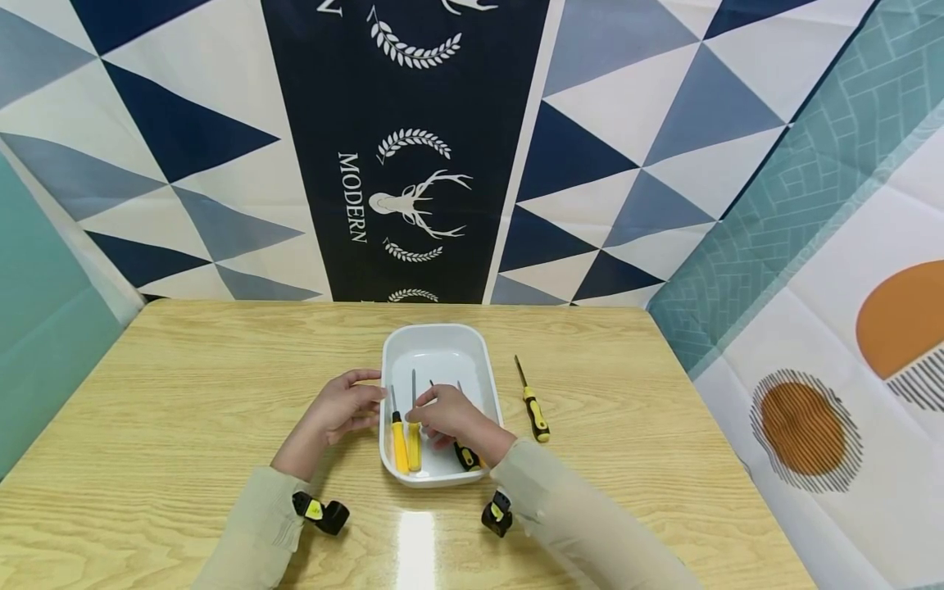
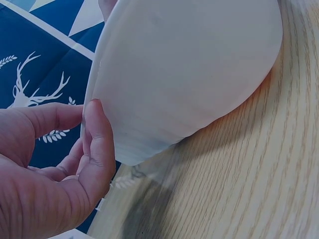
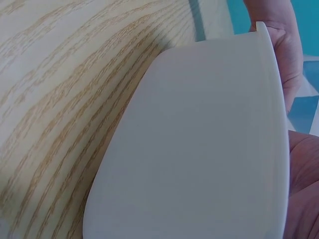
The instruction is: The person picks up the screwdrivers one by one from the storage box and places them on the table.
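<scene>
A white plastic tray [image 1: 442, 336] holds several screwdrivers. My left hand [image 1: 347, 406] grips the tray's left rim; the left wrist view shows its fingers [image 2: 99, 144] against the outer wall. Inside the tray, my right hand [image 1: 450, 412] pinches a yellow screwdriver [image 1: 415, 451] where shaft meets handle. That screwdriver lies with its shaft toward the far end. Just left of it is another yellow screwdriver with a black collar [image 1: 400, 447]. A black-and-yellow screwdriver [image 1: 466, 456] lies under the right wrist, partly hidden. In the right wrist view the tray wall hides most of my right hand [image 3: 304, 184].
One more black-and-yellow screwdriver [image 1: 535, 414] lies on the wooden table [image 1: 221, 369], right of the tray. A patterned cloth [image 1: 413, 147] hangs behind the table's far edge. Black wrist cameras [image 1: 324, 515] are strapped at both sleeves.
</scene>
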### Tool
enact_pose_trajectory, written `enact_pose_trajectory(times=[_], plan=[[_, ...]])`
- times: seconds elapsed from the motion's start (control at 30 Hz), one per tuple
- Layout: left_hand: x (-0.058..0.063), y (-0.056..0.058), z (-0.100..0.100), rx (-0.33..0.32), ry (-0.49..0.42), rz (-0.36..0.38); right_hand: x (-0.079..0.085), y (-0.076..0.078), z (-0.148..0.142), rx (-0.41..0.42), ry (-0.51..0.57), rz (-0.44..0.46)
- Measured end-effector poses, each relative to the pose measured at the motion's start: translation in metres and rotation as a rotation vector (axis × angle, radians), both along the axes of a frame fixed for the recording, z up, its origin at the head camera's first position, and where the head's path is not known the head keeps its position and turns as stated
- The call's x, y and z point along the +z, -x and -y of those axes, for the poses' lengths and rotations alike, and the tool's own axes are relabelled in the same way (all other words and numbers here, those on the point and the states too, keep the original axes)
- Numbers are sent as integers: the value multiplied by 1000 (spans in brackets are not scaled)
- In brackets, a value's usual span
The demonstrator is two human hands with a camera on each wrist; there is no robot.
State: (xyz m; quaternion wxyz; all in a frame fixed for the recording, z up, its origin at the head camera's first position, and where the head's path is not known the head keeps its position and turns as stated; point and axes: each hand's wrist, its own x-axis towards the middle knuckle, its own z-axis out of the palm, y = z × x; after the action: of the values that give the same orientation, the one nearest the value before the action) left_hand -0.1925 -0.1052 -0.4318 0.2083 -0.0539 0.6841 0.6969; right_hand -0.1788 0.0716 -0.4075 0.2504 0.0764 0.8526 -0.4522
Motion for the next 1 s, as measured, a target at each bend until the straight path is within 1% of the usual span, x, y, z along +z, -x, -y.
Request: enact_pose_trajectory(times=[0.3,0.5,1.0], plan=[[0,0,0,0,3,-2,-1,-4,2,29,-40,-30],[0,0,0,3,8,5,-2,-5,4,29,-60,-29],[1,0,-1,0,5,3,-6,-8,7,89,-105,-64]])
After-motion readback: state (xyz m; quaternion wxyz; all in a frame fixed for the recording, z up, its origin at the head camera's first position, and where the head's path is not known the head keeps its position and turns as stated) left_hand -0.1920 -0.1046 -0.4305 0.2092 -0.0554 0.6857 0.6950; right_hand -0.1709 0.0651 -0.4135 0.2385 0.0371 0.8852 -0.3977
